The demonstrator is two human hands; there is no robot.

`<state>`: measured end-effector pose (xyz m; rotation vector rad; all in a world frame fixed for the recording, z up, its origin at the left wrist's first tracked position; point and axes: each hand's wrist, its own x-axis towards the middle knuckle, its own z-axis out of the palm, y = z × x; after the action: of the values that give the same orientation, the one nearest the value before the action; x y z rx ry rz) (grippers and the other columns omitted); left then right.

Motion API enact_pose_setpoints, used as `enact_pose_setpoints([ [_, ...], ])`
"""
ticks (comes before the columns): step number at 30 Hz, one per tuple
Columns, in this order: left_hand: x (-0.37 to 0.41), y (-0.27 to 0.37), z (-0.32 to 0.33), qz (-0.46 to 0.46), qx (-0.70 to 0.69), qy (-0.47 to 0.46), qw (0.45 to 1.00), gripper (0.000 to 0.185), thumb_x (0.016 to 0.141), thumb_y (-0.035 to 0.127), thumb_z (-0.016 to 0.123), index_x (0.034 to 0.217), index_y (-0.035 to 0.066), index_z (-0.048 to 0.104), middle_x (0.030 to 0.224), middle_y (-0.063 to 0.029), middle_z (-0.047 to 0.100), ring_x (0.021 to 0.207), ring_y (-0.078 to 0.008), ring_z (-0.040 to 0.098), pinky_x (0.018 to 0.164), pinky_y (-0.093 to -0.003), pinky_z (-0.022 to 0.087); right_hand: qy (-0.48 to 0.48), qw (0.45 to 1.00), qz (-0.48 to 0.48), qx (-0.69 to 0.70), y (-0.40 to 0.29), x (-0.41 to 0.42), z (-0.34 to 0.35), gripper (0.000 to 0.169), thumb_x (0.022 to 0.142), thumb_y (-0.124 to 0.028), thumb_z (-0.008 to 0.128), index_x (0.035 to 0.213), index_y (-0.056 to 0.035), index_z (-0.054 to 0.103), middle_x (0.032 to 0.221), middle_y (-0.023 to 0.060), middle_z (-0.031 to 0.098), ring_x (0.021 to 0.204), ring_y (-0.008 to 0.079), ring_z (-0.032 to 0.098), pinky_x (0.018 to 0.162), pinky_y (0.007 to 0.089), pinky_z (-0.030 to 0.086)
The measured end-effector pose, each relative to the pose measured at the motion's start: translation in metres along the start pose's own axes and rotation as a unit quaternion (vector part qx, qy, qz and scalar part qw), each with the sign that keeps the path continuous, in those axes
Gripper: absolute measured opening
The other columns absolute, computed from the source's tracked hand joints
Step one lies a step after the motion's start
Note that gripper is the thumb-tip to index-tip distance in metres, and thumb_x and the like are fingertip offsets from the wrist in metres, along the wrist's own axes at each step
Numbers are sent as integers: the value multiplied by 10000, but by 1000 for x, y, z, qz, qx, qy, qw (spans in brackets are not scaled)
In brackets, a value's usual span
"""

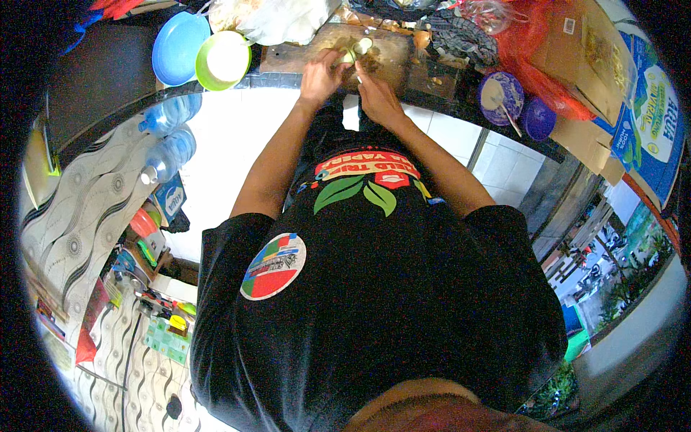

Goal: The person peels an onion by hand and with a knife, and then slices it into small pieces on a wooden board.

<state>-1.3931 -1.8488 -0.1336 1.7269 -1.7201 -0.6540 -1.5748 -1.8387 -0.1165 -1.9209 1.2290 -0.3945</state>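
A wooden cutting board (294,48) lies on the dark table before me. On it, my left hand (321,75) pinches a pale, peeled onion piece (346,56) between thumb and fingers. My right hand (379,96) is closed around what looks like a small knife (359,79); a light bit of its handle shows, while the blade is thin and hard to make out beside the onion. Just beyond the fingertips sits another cut onion piece (365,45), with its flat pale face turned up. Dark wet patches mark the wood around it.
Left of the board stand a blue plate (178,48) and a green-rimmed bowl (224,60), by a white plastic bag (275,21). Onion skins (422,39) lie at the back. To the right are a purple bowl (501,97) with a spoon, red netting (532,65) and cardboard (580,48).
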Motion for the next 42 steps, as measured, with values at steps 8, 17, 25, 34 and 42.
enact_pose_setpoints([
  [8, -3, -3, 4, -17, 20, -14, 1000, 266, 834, 207, 697, 1063, 77, 663, 1100, -124, 656, 921, -363, 651, 784, -459, 533, -65, 981, 160, -89, -19, 3, -7, 385, 992, -308, 439, 975, 50, 580, 804, 320, 641, 770, 501, 632, 737, 579, 494],
  [17, -4, -2, 6, -8, -4, 3, 1000, 243, 838, 206, 700, 1043, 79, 676, 1098, -128, 655, 930, -366, 649, 788, -455, 536, -76, 987, 81, -120, 2, 15, 14, 442, 991, -296, 439, 834, 66, 638, 735, 305, 637, 682, 481, 641, 651, 538, 523],
  [25, -3, 5, -1, -26, -17, 6, 999, 258, 837, 212, 706, 1042, 61, 664, 1065, -149, 647, 933, -387, 637, 792, -458, 530, -102, 980, 65, -158, -19, 1, -11, 425, 998, -281, 414, 915, 73, 632, 805, 323, 639, 742, 486, 647, 697, 546, 527],
  [34, -5, 9, -5, -26, 7, -7, 1000, 266, 837, 196, 688, 1064, 58, 670, 1185, -135, 647, 1034, -339, 634, 863, -420, 530, -139, 971, 136, -139, -19, -12, -31, 440, 996, -328, 409, 1017, 78, 575, 846, 344, 635, 820, 518, 631, 770, 582, 505],
  [42, -4, 12, -7, -91, 18, -30, 995, 330, 844, 248, 699, 1106, 50, 664, 1128, -155, 670, 994, -350, 652, 859, -416, 530, -87, 976, 163, -118, -35, -10, -23, 388, 989, -320, 446, 1075, 55, 501, 771, 309, 638, 717, 500, 636, 676, 579, 521],
])
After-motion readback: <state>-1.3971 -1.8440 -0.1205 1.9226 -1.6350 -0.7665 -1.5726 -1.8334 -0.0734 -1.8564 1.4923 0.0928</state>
